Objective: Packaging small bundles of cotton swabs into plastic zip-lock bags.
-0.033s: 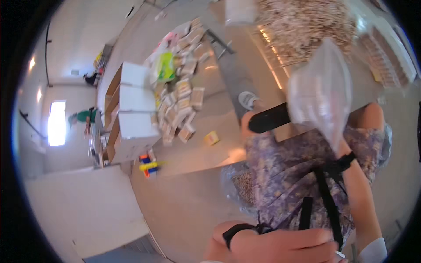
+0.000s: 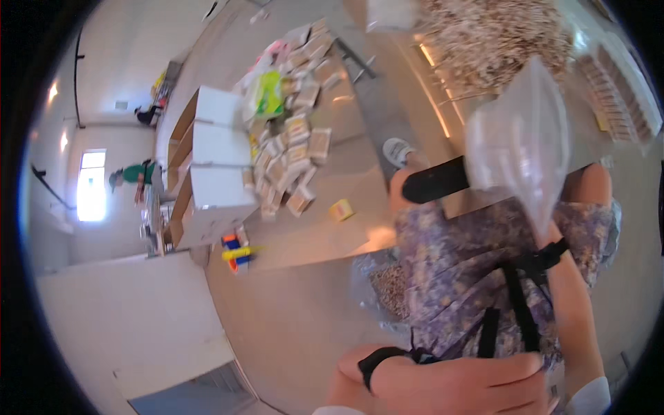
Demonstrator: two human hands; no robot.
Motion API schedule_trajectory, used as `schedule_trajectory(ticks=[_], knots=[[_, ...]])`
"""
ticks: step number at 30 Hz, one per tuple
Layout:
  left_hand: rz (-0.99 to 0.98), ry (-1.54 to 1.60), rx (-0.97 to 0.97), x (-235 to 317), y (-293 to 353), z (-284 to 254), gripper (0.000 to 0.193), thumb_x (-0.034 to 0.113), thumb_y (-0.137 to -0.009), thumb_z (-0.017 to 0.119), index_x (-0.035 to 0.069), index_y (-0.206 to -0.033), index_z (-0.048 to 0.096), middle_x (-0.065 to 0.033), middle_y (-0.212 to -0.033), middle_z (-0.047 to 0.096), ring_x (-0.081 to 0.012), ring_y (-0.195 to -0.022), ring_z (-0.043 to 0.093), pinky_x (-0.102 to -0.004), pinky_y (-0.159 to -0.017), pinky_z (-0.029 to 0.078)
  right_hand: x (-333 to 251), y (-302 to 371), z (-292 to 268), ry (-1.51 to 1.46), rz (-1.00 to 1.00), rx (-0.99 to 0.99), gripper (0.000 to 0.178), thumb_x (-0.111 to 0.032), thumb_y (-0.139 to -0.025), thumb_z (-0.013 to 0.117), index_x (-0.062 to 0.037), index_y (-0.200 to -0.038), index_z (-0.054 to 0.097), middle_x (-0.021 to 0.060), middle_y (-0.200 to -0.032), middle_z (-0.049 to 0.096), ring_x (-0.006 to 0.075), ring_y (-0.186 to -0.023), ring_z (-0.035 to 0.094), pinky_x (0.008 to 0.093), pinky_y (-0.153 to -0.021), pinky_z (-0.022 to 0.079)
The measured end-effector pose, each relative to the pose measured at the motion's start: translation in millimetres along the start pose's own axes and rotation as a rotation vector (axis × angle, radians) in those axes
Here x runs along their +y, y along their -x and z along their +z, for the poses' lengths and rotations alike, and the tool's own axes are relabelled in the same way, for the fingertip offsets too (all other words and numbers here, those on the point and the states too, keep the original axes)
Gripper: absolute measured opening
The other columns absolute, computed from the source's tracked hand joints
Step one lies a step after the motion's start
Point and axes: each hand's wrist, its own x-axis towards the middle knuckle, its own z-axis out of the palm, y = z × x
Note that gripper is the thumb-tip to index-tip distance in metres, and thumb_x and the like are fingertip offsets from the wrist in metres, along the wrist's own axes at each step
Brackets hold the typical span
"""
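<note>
At the lower edge is my left hand [image 2: 463,384], a black strap round its wrist and its fingers curled closed. What they hold, if anything, is hidden. My right forearm [image 2: 575,308] reaches up over my lap, also strapped at the wrist. Above that wrist stands a clear, puffed plastic bag [image 2: 517,135], narrowing toward my right hand [image 2: 548,234]. The bag hides most of this hand and its fingers, which seem to grip it. Beneath it lie my patterned purple shorts [image 2: 456,270] and a flat black piece [image 2: 434,181] across my left knee.
A pile of thin wooden sticks [image 2: 498,41] and a ridged tray [image 2: 612,97] lie beyond my knees. Left are many small boxes [image 2: 297,149], a green packet [image 2: 268,97], white cartons [image 2: 223,145] and tape rolls [image 2: 238,252]. A person in green [image 2: 135,174] stands farther off.
The view has shifted slightly, so the surroundings sit a little farther right and higher. My left hand appears slightly farther right. The bag keeps its place above my right wrist.
</note>
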Motion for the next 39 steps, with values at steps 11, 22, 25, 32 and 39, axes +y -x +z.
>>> schedule_trajectory(ticks=[11, 22, 25, 32, 39], knots=[[-1.194, -1.245, 0.197, -180, 266, -211, 0.078, 0.015, -0.074, 0.073, 0.019, -0.143, 0.039, -0.0232, -0.148, 0.029, -0.0438, -0.136, 0.027, -0.0510, -0.108, 0.030, 9, -5, -6, 0.054, 0.008, -0.017, 0.034, -0.026, -0.102, 0.045, -0.0005, -0.124, 0.053, 0.0024, -0.109, 0.059, 0.0108, -0.102, 0.055, 0.0247, -0.089, 0.045], [-1.050, -1.348, 0.140, -214, 302, -245, 0.051, 0.010, -0.080, 0.066, 0.023, -0.129, 0.059, -0.0175, -0.144, 0.037, -0.0385, -0.133, 0.035, -0.0448, -0.106, 0.035, 13, -24, 22, 0.048, 0.018, 0.068, 0.034, -0.025, -0.101, 0.046, -0.0008, -0.123, 0.054, 0.0014, -0.108, 0.059, 0.0105, -0.100, 0.055, 0.0246, -0.087, 0.045], [-1.051, -1.319, 0.201, -222, 292, -242, 0.045, 0.006, -0.082, 0.063, 0.020, -0.125, 0.061, -0.0143, -0.139, 0.044, -0.0344, -0.128, 0.041, -0.0414, -0.102, 0.039, 3, -27, 22, 0.047, -0.001, 0.105, 0.033, -0.025, -0.101, 0.047, -0.0009, -0.123, 0.054, 0.0011, -0.108, 0.059, 0.0104, -0.100, 0.055, 0.0245, -0.086, 0.046], [-0.920, -1.129, 0.607, -204, 300, -252, 0.036, 0.007, -0.086, 0.061, 0.006, -0.122, 0.062, -0.0134, -0.122, 0.057, -0.0281, -0.112, 0.055, -0.0375, -0.096, 0.044, -7, -16, 4, 0.005, 0.015, 0.148, 0.033, -0.025, -0.101, 0.047, -0.0011, -0.123, 0.054, 0.0006, -0.107, 0.059, 0.0102, -0.099, 0.055, 0.0245, -0.085, 0.046], [-0.869, -0.036, 1.395, -142, 265, -197, 0.016, 0.011, -0.092, 0.061, 0.004, -0.106, 0.057, -0.0055, -0.104, 0.061, -0.0165, -0.093, 0.062, -0.0320, -0.079, 0.051, -97, 48, -2, 0.364, 0.034, 0.202, 0.024, -0.017, -0.098, 0.050, -0.0039, -0.118, 0.054, 0.0015, -0.105, 0.058, 0.0104, -0.091, 0.057, 0.0247, -0.077, 0.046]])
